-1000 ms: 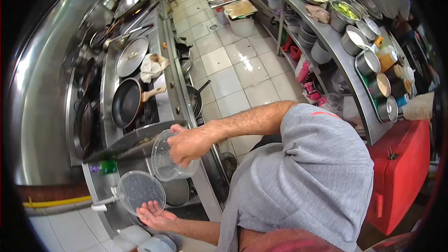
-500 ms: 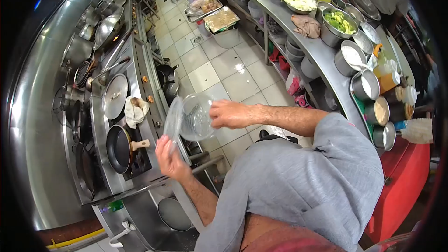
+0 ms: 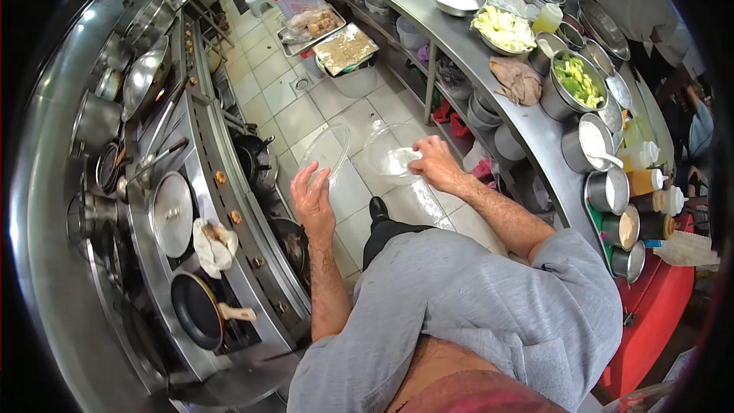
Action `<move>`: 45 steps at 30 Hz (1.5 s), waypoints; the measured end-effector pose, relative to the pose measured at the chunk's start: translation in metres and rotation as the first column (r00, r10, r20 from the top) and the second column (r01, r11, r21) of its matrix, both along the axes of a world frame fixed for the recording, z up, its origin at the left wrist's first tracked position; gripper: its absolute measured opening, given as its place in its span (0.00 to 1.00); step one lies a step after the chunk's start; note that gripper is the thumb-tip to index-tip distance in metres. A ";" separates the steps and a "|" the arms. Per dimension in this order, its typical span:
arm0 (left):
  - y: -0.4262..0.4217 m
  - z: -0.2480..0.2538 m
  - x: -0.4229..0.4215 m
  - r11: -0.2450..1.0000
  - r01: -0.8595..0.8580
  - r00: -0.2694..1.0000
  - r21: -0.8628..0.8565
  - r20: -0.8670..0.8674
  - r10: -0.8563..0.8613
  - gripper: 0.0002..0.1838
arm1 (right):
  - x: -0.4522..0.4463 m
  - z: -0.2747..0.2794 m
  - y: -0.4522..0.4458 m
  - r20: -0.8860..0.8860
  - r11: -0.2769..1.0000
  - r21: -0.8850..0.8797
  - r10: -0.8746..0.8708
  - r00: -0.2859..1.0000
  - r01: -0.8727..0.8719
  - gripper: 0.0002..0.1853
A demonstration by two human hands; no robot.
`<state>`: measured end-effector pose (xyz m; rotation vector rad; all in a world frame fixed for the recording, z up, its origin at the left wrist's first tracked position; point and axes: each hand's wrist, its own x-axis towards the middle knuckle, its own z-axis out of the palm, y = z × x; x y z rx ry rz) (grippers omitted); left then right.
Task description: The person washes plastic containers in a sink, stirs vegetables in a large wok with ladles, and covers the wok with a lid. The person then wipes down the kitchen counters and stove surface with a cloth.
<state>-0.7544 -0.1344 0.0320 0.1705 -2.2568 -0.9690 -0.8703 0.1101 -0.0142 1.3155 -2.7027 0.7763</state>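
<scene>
Over the tiled floor, my left hand (image 3: 313,203) holds a round clear plastic lid (image 3: 342,154) by its lower edge, the lid standing tilted. To its right, my right hand (image 3: 437,165) grips the side of a clear round plastic container (image 3: 384,154), its fingers at the rim. A gap separates lid and container. Both are see-through, so their exact outlines are hard to make out.
On the left stove sit a black frying pan (image 3: 197,312), a round metal lid (image 3: 171,214) and a white cloth (image 3: 215,248). The right steel counter (image 3: 478,57) bears a bowl of chopped greens (image 3: 578,82) and several pots. A covered tub (image 3: 357,84) stands on the floor ahead.
My hands and the view have moved forward along the aisle, away from the sink. The lid and the container, close together before, are now farther apart.
</scene>
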 end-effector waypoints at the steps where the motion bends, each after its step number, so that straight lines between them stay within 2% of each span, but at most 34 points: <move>1: -0.012 -0.007 -0.015 0.998 0.014 1.000 0.055 0.018 -0.015 0.14 | -0.009 -0.012 -0.002 0.003 1.000 0.000 -0.014 1.000 0.014 0.04; 3: -0.037 -0.024 -0.051 0.998 0.060 0.997 0.010 0.044 -0.060 0.15 | -0.035 -0.032 -0.002 0.093 0.975 0.106 -0.206 0.974 0.196 0.05; 4: -0.046 -0.029 -0.069 0.995 0.084 0.993 -0.050 0.088 -0.080 0.15 | -0.043 -0.040 -0.001 0.098 0.971 0.113 -0.223 0.970 0.212 0.05; 5: -0.054 -0.033 -0.086 0.988 0.111 0.986 -0.107 0.133 -0.096 0.15 | -0.051 -0.048 0.000 0.192 0.947 0.174 -0.303 0.934 0.271 0.06; 6: -0.063 -0.039 -0.105 0.982 0.154 0.979 -0.110 0.151 -0.136 0.15 | -0.059 -0.056 0.000 0.276 0.917 0.237 -0.380 0.883 0.320 0.06; 7: -0.072 -0.045 -0.127 0.981 0.166 0.977 -0.102 0.153 -0.150 0.15 | -0.067 -0.069 0.001 0.276 0.911 0.245 -0.393 0.877 0.331 0.06; 9: -0.084 -0.060 -0.170 0.962 0.258 0.954 -0.085 0.180 -0.240 0.15 | -0.078 -0.091 0.002 0.274 0.913 0.067 -0.404 0.873 0.402 0.07; 10: -0.087 -0.069 -0.191 0.961 0.268 0.949 -0.070 0.193 -0.251 0.15 | -0.082 -0.091 -0.001 0.331 0.892 0.073 -0.444 0.832 0.447 0.11; 11: -0.089 -0.078 -0.215 0.954 0.296 0.940 -0.046 0.193 -0.282 0.15 | -0.086 -0.091 -0.005 0.339 0.886 0.086 -0.455 0.823 0.455 0.11; 13: -0.089 -0.093 -0.263 0.943 0.333 0.927 -0.019 0.192 -0.323 0.15 | -0.096 -0.085 -0.019 0.457 0.815 0.122 -0.553 0.697 0.566 0.16; 14: -0.086 -0.100 -0.287 0.939 0.344 0.927 0.001 0.160 -0.340 0.15 | -0.103 -0.081 -0.027 0.469 0.800 0.099 -0.562 0.681 0.592 0.21; 16: -0.075 -0.110 -0.334 0.931 0.364 0.923 0.022 0.126 -0.364 0.15 | -0.120 -0.087 -0.039 0.460 0.772 0.104 -0.596 0.658 0.627 0.20; 18: -0.060 -0.117 -0.380 0.921 0.387 0.919 -0.035 0.094 -0.383 0.15 | -0.142 -0.095 -0.051 0.453 0.725 0.108 -0.645 0.615 0.680 0.20; 22: -0.030 -0.135 -0.467 0.885 0.461 0.887 -0.056 0.028 -0.461 0.14 | -0.200 -0.126 -0.068 0.423 0.722 0.102 -0.654 0.627 0.684 0.07; 23: -0.024 -0.140 -0.486 0.878 0.467 0.884 -0.109 0.024 -0.467 0.15 | -0.214 -0.129 -0.072 0.436 0.713 0.113 -0.662 0.610 0.692 0.05; 28: 0.008 -0.169 -0.562 0.835 0.526 0.849 -0.163 0.041 -0.527 0.14 | -0.284 -0.140 -0.088 0.419 0.768 0.145 -0.619 0.664 0.624 0.14; 31: 0.024 -0.201 -0.604 0.832 0.519 0.852 -0.195 0.040 -0.522 0.12 | -0.311 -0.143 -0.091 0.431 0.749 0.154 -0.638 0.638 0.644 0.18; 32: 0.028 -0.214 -0.614 0.818 0.532 0.846 -0.217 0.146 -0.512 0.12 | -0.317 -0.146 -0.090 0.409 0.743 0.163 -0.649 0.641 0.649 0.19; 33: 0.032 -0.229 -0.627 0.830 0.518 0.855 -0.207 0.141 -0.499 0.12 | -0.322 -0.153 -0.089 0.399 0.720 0.165 -0.674 0.623 0.674 0.21; 35: 0.040 -0.261 -0.645 0.737 0.621 0.783 -0.267 0.239 -0.574 0.13 | -0.329 -0.145 -0.090 0.424 0.654 0.156 -0.721 0.547 0.741 0.24; 37: 0.049 -0.290 -0.657 0.737 0.617 0.787 -0.277 0.255 -0.562 0.15 | -0.332 -0.161 -0.082 0.431 0.660 0.149 -0.713 0.553 0.736 0.27; 39: 0.049 -0.303 -0.660 0.702 0.664 0.747 -0.259 0.196 -0.635 0.17 | -0.332 -0.172 -0.077 0.528 0.609 0.152 -0.716 0.457 0.779 0.29; 40: 0.052 -0.309 -0.658 0.708 0.664 0.747 -0.240 0.254 -0.614 0.17 | -0.325 -0.202 -0.065 0.546 0.582 0.179 -0.729 0.412 0.793 0.31; 41: 0.049 -0.300 -0.660 0.726 0.650 0.758 -0.225 0.253 -0.601 0.17 | -0.325 -0.207 -0.062 0.541 0.597 0.194 -0.727 0.422 0.778 0.31; 42: 0.044 -0.279 -0.660 0.650 0.749 0.623 -0.130 0.474 -0.623 0.17 | -0.322 -0.209 -0.060 0.671 0.516 0.196 -0.691 0.269 0.834 0.32; 43: 0.035 -0.271 -0.659 0.574 0.819 0.435 -0.007 0.658 -0.614 0.17 | -0.320 -0.208 -0.062 0.780 0.427 0.217 -0.617 0.107 0.878 0.33; 44: 0.034 -0.285 -0.661 0.556 0.829 0.451 -0.060 0.658 -0.602 0.16 | -0.321 -0.208 -0.065 0.822 0.391 0.219 -0.567 0.047 0.894 0.33; 45: 0.033 -0.292 -0.665 0.541 0.838 0.456 -0.071 0.635 -0.624 0.16 | -0.327 -0.203 -0.069 0.821 0.409 0.226 -0.568 0.053 0.884 0.33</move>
